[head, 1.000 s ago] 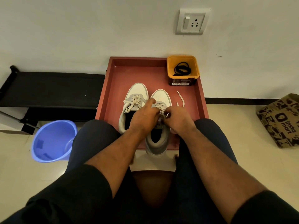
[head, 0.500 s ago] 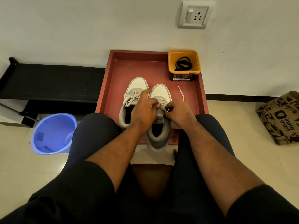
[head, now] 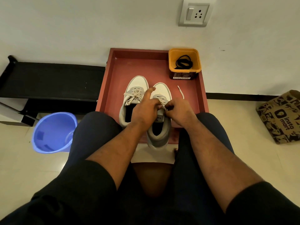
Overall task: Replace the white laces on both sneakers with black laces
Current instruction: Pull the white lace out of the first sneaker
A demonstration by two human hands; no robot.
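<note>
**Both hands at the lacing of the right-hand sneaker**

We see the right hand [head: 180, 111] curled over the lacing of the right-hand sneaker [head: 159, 117], thumb and fingertips pinching a strand of its white lace [head: 164, 106]. The left hand [head: 144, 109] rests on the same shoe's tongue area, its index finger stretched straight toward the toe while the other fingers curl down at the laces; we cannot tell whether they actually grip a strand. The two hands nearly touch above the eyelets.

This sneaker lies with its long axis running away from us, toe toward the wall, heel toward our knees; the heel overhangs the near rim of the red tray [head: 110, 88]. One loose end of the white lace [head: 181, 92] trails out on the tray floor to the right of the toe. The left-hand sneaker [head: 132, 98] sits just beside it, parallel, toe also toward the wall, with its own white lace threaded through.

In the tray's far right corner stands a yellow tub [head: 184, 62] holding the coiled black laces [head: 184, 62], well apart from the shoes. Bare tray floor lies beyond both toes and along the right side, bounded by the raised rim; the tray's far edge meets the wall.

Outside the tray, a blue bucket [head: 53, 132] stands on the floor to the left, a black bench [head: 53, 77] runs along the wall, and a printed cardboard box [head: 282, 116] sits at right. A wall socket [head: 195, 13] is above.
</note>
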